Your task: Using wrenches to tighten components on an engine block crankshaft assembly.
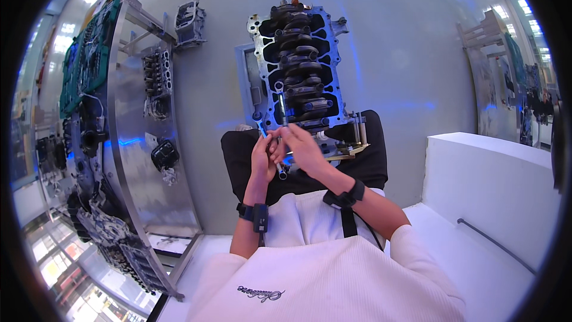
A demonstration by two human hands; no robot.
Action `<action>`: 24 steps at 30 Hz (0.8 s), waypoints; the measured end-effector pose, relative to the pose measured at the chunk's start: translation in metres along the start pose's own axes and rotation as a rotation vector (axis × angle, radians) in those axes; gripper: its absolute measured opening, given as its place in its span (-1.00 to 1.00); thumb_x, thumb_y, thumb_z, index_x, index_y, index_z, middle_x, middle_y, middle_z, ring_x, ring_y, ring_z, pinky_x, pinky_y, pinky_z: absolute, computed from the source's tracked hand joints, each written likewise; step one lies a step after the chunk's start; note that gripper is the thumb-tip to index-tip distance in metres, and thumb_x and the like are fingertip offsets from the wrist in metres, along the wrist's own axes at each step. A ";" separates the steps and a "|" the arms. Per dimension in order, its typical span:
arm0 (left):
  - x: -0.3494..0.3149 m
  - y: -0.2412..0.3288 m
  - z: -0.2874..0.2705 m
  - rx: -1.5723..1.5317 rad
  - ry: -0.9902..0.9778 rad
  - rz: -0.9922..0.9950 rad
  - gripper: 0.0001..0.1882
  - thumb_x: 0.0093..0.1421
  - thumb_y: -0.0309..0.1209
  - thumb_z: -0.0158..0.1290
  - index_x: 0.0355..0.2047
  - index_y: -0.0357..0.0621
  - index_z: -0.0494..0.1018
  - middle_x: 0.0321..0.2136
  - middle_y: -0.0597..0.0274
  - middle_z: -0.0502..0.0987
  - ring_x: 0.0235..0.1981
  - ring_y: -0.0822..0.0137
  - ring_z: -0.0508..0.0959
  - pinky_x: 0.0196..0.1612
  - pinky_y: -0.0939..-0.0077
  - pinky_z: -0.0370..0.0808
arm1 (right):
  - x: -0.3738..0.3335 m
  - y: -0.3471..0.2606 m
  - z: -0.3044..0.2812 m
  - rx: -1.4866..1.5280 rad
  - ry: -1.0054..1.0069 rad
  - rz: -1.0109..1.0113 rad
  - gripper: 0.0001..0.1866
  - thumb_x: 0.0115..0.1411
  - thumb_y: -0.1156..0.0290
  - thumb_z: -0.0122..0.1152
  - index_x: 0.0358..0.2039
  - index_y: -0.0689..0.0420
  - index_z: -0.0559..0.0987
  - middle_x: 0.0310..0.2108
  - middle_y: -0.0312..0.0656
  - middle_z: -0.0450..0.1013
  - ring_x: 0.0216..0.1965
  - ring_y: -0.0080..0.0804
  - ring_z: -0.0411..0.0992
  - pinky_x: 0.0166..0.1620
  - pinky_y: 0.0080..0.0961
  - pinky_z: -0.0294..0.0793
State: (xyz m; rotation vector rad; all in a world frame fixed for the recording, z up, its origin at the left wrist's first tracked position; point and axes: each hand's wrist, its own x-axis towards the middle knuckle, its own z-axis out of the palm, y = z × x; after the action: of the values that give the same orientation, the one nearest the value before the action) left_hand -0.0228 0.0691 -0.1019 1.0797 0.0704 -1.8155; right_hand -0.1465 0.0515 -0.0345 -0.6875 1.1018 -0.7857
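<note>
Both of my hands are close together in front of an engine block (329, 53) with its crankshaft (301, 62) exposed. My left hand (261, 158) is closed around a metal wrench (263, 127); its round head points toward the block and its ring end sticks out below the fingers. My right hand (302, 152) grips a second wrench (282, 102), whose ring end lies over the near left part of the crankshaft. The fingers of the two hands meet or overlap, and part of both tools is hidden under them.
To the left, a metal rack (122, 113) carries engine parts and a green tray (98, 65). A metal casting (190, 24) and a cylinder head (158, 74) are beside it. A white partition (488, 173) stands at right. My knees (372, 149) flank the block's near end.
</note>
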 end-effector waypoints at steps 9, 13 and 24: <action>0.000 -0.001 -0.007 -0.013 -0.186 0.003 -0.85 0.25 -0.37 -0.22 -0.25 -0.12 0.31 -0.72 0.43 0.15 -0.78 0.59 0.15 -0.73 0.67 0.14 | -0.015 -0.027 -0.046 -0.327 0.125 0.038 -0.69 0.28 0.31 -0.23 -0.37 0.26 0.44 -0.83 -0.37 0.18 -0.84 -0.64 0.12 -0.72 -0.63 0.16; 0.001 -0.002 -0.006 -0.002 -0.185 0.000 -0.84 0.25 -0.37 -0.22 -0.24 -0.12 0.31 -0.72 0.44 0.14 -0.78 0.59 0.14 -0.72 0.67 0.14 | -0.011 -0.030 -0.053 -0.382 0.133 0.112 -0.68 0.28 0.29 -0.23 -0.36 0.24 0.45 -0.82 -0.35 0.19 -0.83 -0.63 0.17 -0.71 -0.63 0.21; 0.001 -0.001 -0.004 0.006 -0.169 -0.002 -0.85 0.26 -0.37 -0.24 -0.27 -0.11 0.31 -0.73 0.45 0.13 -0.78 0.60 0.13 -0.74 0.71 0.10 | -0.004 -0.018 -0.031 -0.116 0.030 0.263 -0.71 0.30 0.23 -0.30 -0.32 0.19 0.30 -0.76 -0.19 0.32 -0.77 -0.44 0.32 -0.70 -0.52 0.28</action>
State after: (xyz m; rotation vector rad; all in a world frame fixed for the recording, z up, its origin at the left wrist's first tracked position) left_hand -0.0211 0.0707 -0.1055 0.9261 -0.0349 -1.9030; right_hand -0.1804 0.0418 -0.0276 -0.6136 1.2434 -0.5113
